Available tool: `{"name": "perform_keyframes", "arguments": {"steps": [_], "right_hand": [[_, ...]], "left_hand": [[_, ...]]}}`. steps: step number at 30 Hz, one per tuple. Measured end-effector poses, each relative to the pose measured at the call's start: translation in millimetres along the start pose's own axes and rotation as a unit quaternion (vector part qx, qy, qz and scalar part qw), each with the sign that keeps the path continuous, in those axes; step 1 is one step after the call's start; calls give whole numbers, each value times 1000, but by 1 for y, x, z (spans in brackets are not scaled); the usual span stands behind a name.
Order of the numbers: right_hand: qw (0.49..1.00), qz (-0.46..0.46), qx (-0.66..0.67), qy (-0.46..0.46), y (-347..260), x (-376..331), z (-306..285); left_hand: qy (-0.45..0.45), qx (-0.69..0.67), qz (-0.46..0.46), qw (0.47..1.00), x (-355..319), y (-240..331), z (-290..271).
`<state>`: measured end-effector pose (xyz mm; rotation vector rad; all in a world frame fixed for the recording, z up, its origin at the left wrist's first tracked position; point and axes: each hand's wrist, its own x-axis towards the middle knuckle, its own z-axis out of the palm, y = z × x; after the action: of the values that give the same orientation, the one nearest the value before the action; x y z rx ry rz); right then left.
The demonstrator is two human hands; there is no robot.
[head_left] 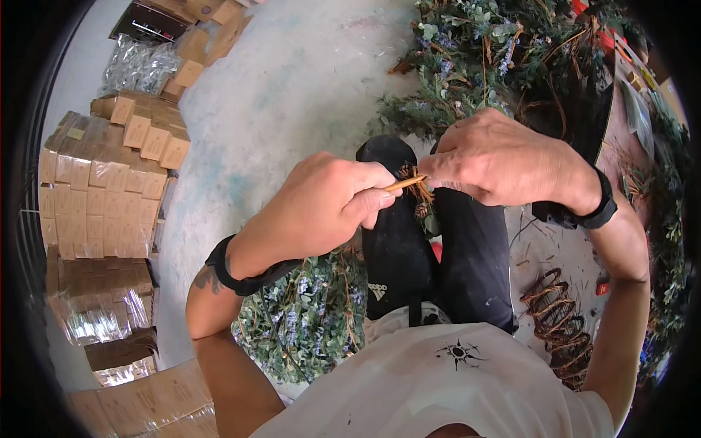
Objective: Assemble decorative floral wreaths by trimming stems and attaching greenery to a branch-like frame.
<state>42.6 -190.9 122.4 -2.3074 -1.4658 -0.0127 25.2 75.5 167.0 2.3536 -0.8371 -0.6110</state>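
A thin, light-brown twig-like strand [406, 183] stretches between my two hands above my knees. The thumb and bent fingers of my left hand [325, 201] pinch its left end. Its right end runs into the closed fingertips of my right hand [504, 157], which partly hide it. Just behind and below the strand, a small pine cone [422, 210] and some green leaves [431, 225] show over my dark trousers. How these join the strand is hidden.
Artificial greenery with blue flowers [467, 66] is piled ahead on the right; another leafy bunch [303, 314] lies by my left leg. Brown twig rings [558, 321] are stacked at my right. Cardboard boxes [109, 182] line the left side. A tabletop [621, 124] stands at the far right.
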Motion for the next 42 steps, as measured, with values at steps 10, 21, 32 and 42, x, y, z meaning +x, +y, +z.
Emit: {"name": "perform_keyframes", "arguments": {"steps": [10,21,32,42], "right_hand": [[982,-65,174,-28,43,2,-8],[918,110,-328,195,35,10,1],[899,69,-290,320,42,26,25],[960,92,-108,241,41,41,42]], "left_hand": [[-17,-381,21,924,11,-10,26],[236,-558,231,761,45,-28,61],[232,-570,236,752,55,-42,55],[297,-510,274,759,76,-31,65]]}}
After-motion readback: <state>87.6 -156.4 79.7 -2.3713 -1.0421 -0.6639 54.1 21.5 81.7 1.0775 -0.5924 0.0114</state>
